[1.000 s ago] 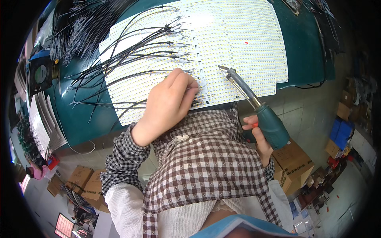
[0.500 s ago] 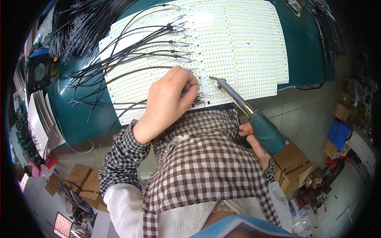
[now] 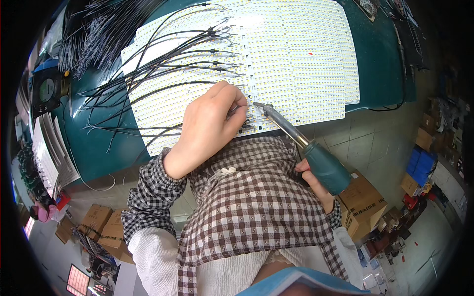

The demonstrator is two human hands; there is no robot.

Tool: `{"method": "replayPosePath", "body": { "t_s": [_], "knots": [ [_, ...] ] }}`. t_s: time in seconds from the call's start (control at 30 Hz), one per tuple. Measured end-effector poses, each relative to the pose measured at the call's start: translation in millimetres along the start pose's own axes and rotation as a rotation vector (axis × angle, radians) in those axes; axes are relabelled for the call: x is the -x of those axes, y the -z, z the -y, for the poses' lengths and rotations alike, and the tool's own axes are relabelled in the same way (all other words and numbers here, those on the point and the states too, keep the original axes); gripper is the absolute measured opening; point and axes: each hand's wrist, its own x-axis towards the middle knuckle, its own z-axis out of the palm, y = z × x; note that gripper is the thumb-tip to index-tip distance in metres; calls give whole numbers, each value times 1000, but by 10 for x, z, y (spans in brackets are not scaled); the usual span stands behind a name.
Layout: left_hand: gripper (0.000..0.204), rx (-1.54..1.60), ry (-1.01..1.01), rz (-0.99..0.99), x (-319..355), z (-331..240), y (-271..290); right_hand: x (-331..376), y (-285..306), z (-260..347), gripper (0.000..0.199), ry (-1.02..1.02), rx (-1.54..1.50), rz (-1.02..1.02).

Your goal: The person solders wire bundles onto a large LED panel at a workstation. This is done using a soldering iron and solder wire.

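Note:
White LED strip panels (image 3: 296,54) lie across a teal table (image 3: 380,54). Black wires (image 3: 163,69) run from their left ends. My left hand (image 3: 210,123) rests on the near edge of the panels, fingers pinched on a thin wire at the strip's end. My right hand (image 3: 313,180) grips the teal handle of a soldering iron (image 3: 326,165). Its metal tip (image 3: 256,104) sits right by my left fingertips on the panel edge.
A bundle of loose black wires (image 3: 98,34) lies at the table's far left, beside a small black device (image 3: 47,91). Cardboard boxes (image 3: 363,197) stand on the floor to the right and lower left (image 3: 106,227). A cable (image 3: 400,106) hangs off the table's right edge.
The soldering iron has swung left and down; its tip went from above the panel to beside my left fingertips. My left hand stayed in place.

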Motion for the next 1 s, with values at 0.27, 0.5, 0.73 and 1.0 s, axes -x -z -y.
{"method": "replayPosePath", "body": {
  "t_s": [0.27, 0.5, 0.73, 1.0],
  "knots": [
    [8, 2, 1, 8, -4, -28, 0, -6, 1, 58, 55, 12, -15, -1],
    [8, 23, 3, 22, -11, -18, -17, 18, 11, 22, 55, 7, -17, -1],
    [8, 24, 13, 24, -3, -45, 1, 28, 9, 44, 55, 7, -10, -14],
    [8, 9, 19, 23, 5, -54, -8, 26, 21, 28, 54, 31, 12, 3]
  ]
}}
